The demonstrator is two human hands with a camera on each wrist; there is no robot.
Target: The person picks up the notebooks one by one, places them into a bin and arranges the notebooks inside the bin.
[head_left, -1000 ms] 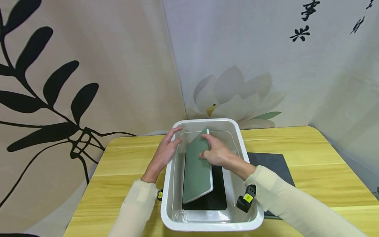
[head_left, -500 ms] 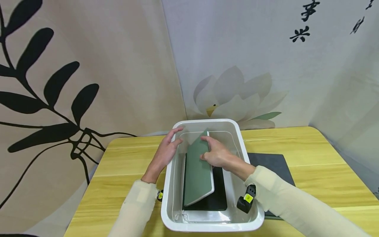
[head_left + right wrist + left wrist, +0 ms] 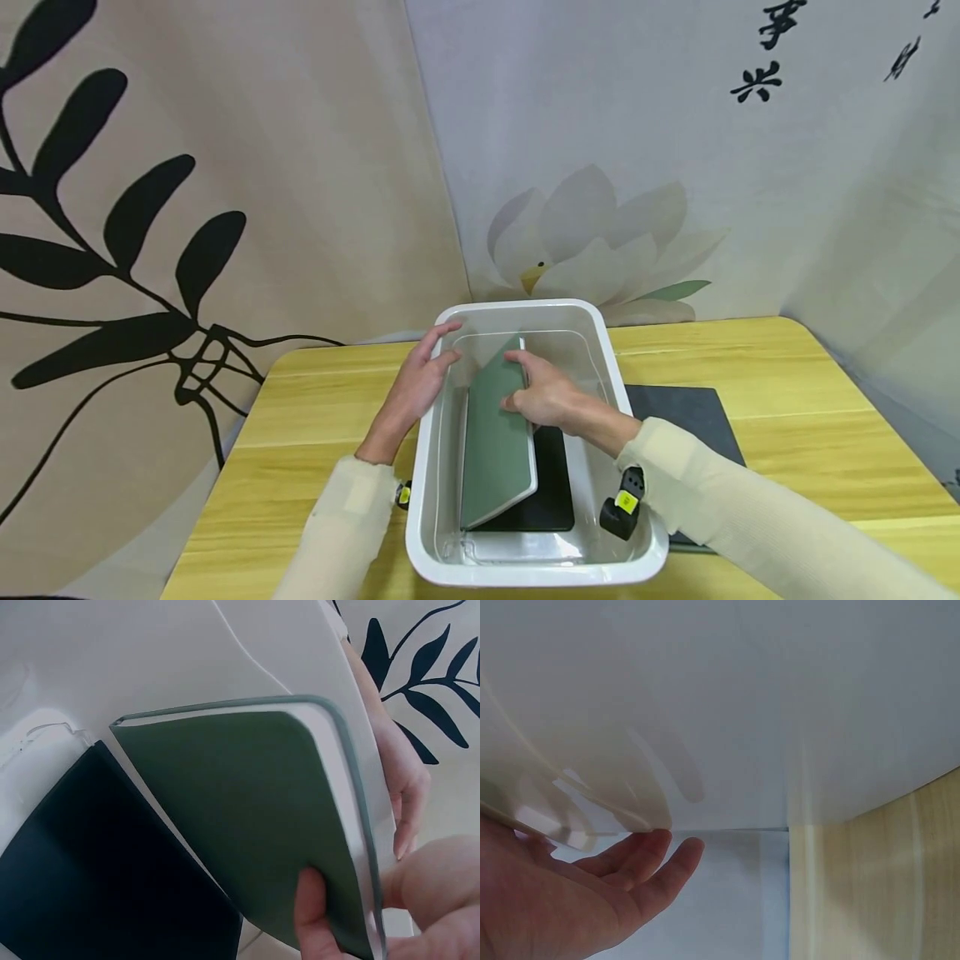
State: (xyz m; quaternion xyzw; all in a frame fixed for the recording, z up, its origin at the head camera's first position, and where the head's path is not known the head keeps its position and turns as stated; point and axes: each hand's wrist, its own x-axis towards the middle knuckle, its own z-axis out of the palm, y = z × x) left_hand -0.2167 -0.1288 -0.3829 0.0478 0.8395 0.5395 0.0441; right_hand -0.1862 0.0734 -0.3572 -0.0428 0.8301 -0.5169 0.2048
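Note:
A green notebook [image 3: 497,442] with white page edges stands tilted inside a white plastic tub [image 3: 536,575]. My right hand [image 3: 543,390] pinches its raised right edge, thumb on one cover and fingers on the other, as the right wrist view shows. Beneath it, a black notebook [image 3: 553,492] lies flat on the tub floor, partly hidden by the green one. At the tub's far left, my left hand [image 3: 415,383] holds the rim, with the thumb over the inside. Fingers [image 3: 671,877] curl by the tub's outer wall in the left wrist view.
A dark flat board or book [image 3: 686,417] lies on the wooden table [image 3: 810,450] right of the tub, partly covered by the tub and right sleeve. A printed cloth backdrop [image 3: 337,167] stands behind the table.
The green notebook has shifted slightly toward the tub's near end, with my right hand pinching it throughout. My left hand stays on the rim.

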